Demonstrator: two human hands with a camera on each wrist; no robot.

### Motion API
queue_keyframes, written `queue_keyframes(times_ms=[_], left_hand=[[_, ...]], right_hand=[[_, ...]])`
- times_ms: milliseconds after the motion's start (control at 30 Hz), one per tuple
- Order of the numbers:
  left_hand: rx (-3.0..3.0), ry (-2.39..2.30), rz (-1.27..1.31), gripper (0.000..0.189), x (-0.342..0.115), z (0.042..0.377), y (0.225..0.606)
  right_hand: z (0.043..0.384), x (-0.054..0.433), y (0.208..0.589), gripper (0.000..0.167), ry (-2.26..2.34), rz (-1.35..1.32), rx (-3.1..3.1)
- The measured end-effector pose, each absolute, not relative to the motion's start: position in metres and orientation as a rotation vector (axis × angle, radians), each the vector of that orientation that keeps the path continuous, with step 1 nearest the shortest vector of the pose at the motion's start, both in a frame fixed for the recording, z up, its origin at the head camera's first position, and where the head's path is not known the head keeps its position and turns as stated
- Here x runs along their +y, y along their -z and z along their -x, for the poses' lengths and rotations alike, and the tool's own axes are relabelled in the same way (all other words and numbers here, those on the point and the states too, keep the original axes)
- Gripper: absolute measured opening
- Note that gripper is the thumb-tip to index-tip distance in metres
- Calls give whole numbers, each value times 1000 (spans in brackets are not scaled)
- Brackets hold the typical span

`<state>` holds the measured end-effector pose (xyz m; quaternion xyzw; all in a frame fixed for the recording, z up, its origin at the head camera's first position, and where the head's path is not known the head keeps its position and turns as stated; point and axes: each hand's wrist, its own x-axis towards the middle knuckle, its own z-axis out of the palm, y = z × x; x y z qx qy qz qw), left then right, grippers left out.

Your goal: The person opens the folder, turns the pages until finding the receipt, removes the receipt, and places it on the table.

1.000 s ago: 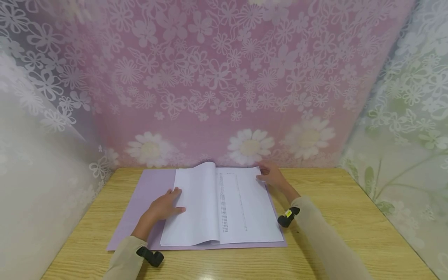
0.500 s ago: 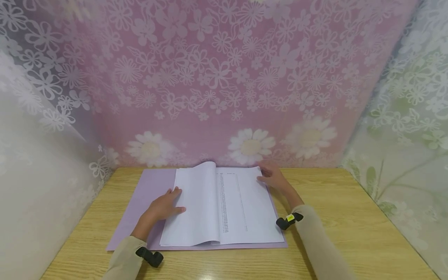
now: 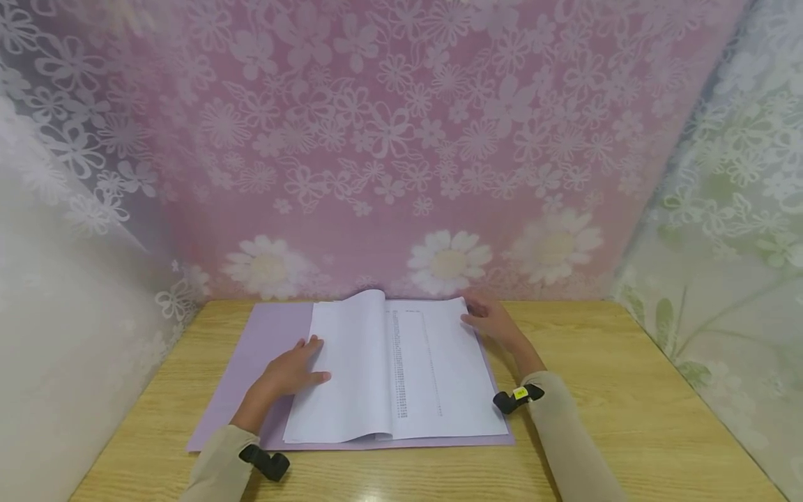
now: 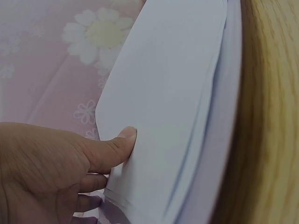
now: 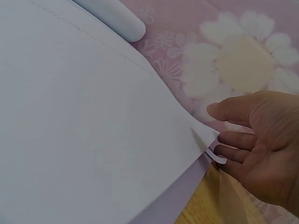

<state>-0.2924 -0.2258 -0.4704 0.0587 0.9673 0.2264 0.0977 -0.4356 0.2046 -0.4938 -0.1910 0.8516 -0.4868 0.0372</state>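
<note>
A stack of white paper sheets (image 3: 452, 369) lies spread in a light purple folder (image 3: 251, 369) on the table. Its left-hand sheets (image 3: 354, 369) are turned over and bulge near the fold; the right-hand one bears printed columns. My left hand (image 3: 291, 373) rests at the outer edge of the turned sheets. In the left wrist view its thumb (image 4: 119, 149) presses on the top sheet. At the top right corner is my right hand (image 3: 495, 324). In the right wrist view its fingers (image 5: 236, 140) touch the slightly lifted corner, the thumb raised clear of the paper.
The wooden table (image 3: 615, 390) extends to both sides of the folder. Directly behind it hangs a pink floral curtain (image 3: 389, 230), with pale floral sheets (image 3: 728, 293) at the sides. A black wrist camera (image 3: 517, 397) sits on each sleeve.
My right forearm and wrist have shifted slightly, while its fingers stay at the page corner. My left hand and the sheets have hardly moved.
</note>
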Motion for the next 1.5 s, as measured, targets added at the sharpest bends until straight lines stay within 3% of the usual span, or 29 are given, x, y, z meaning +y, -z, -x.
queue_keyframes(times_ms=[967,1500], left_hand=[[2874,-678,-186,80,-223,288,464],[2868,-678,-159,80,-223,289,466]], right_hand=[[431,207,486,53,1580,486,2607],[439,219,484,49,1601,636,2591]])
